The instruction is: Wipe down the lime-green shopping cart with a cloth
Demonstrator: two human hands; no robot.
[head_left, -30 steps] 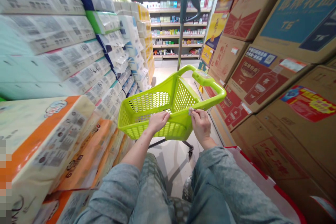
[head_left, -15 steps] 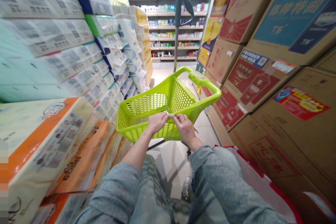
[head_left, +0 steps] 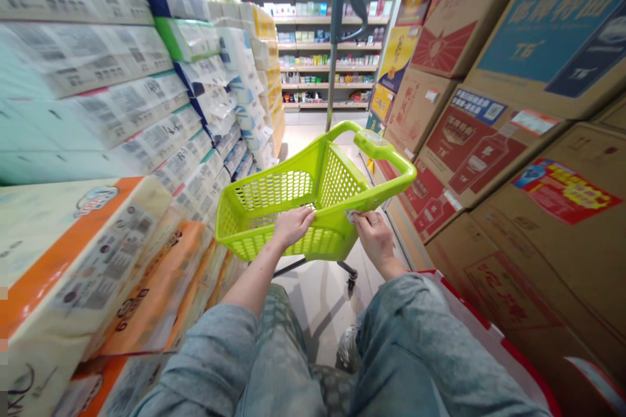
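left hand (head_left: pixel 294 228) — gripping green cart (head_left: pixel 333 227) by near rim (head_left: pixel 328 211) | right hand (head_left: pixel 375 234) — pinching wad (head_left: pixel 350 215) alongside

Faded blue-grey sleeves (head_left: pixel 215 345) show at seven and five o'clock, and the right hand (head_left: pixel 375 239) wears a slim ring (head_left: pixel 375 222).

I see the person's left hand (head_left: pixel 293 227) turned palm down, fingers curled in; the right hand (head_left: pixel 375 234) pinches thumb against fingers, off to the other side. The left forearm (head_left: pixel 253 275) slants inward, the right wrist (head_left: pixel 392 268) angles leftward.
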